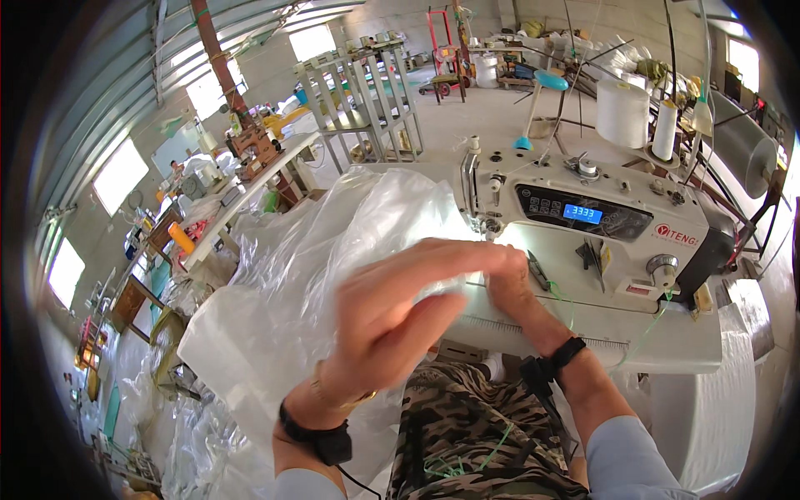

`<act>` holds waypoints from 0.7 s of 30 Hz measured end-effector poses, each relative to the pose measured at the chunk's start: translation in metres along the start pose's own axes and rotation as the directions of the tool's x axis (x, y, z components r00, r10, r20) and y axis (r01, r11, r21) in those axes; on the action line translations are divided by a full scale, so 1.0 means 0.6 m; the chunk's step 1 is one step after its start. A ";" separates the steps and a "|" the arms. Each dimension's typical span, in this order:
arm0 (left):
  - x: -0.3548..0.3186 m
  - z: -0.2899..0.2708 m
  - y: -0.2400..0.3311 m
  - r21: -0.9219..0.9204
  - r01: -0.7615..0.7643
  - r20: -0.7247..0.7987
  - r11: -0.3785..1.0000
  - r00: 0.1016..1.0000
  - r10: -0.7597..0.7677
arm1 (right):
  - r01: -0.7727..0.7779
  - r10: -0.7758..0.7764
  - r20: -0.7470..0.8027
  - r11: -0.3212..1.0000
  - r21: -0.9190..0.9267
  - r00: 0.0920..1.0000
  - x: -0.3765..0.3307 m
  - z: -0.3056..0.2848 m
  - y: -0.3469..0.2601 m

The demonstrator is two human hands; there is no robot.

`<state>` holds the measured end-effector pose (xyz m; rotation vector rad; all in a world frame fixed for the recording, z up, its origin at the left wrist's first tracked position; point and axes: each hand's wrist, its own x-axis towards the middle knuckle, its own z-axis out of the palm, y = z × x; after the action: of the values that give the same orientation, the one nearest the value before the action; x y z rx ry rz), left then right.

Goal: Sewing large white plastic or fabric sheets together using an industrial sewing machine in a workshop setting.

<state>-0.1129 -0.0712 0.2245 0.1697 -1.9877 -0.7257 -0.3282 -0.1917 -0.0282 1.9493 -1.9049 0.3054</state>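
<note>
At far left a wooden chair (131, 307) stands near loose sheeting, and an orange bottle (181, 238) is close by a long side tabletop (248, 198) bearing an old brown sewing machine (255, 152). Next comes the clear plastic sheet (279, 271), spread in shiny folds up to the needle end of the white sewing machine (692, 218); grey metal frames (354, 121) stand behind it. The blurred left hand (387, 312) crosses in front of the sheet, its thumb wide of the long fingers, with nothing visible in that gap; it hides part of the sheet and the right hand's fingertips. The right hand (512, 292) is bent beneath the machine's needle end; I cannot tell whether its fingers grip anything. Just right of it, small snips (538, 271) lie on the machine's bed beside green thread (563, 304), with a ruler strip (593, 342) along the near edge of the white tabletop (667, 346). Behind the machine stand a fat white thread cone (622, 114) and a slimmer one (664, 131), then a big grey roll (737, 142) at far right.
</note>
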 end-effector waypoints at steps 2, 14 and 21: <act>-0.012 -0.040 0.090 0.080 -0.173 -0.011 0.982 0.985 0.175 | -0.051 0.045 0.088 0.997 0.061 0.995 0.017 -0.019 -0.012; -0.085 -0.112 0.285 -0.207 -0.481 0.033 0.852 0.867 0.497 | 0.435 -0.037 -0.711 0.813 0.387 0.702 -0.044 -0.207 -0.036; -0.105 -0.123 0.302 -0.090 -0.461 0.111 0.883 0.876 0.469 | 0.974 0.538 -0.831 0.071 0.213 0.143 -0.105 -0.626 -0.002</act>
<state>0.0139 0.0706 0.3031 -0.3951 -2.0155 -0.4881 -0.2859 0.0251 0.2821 1.5782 0.2535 2.5132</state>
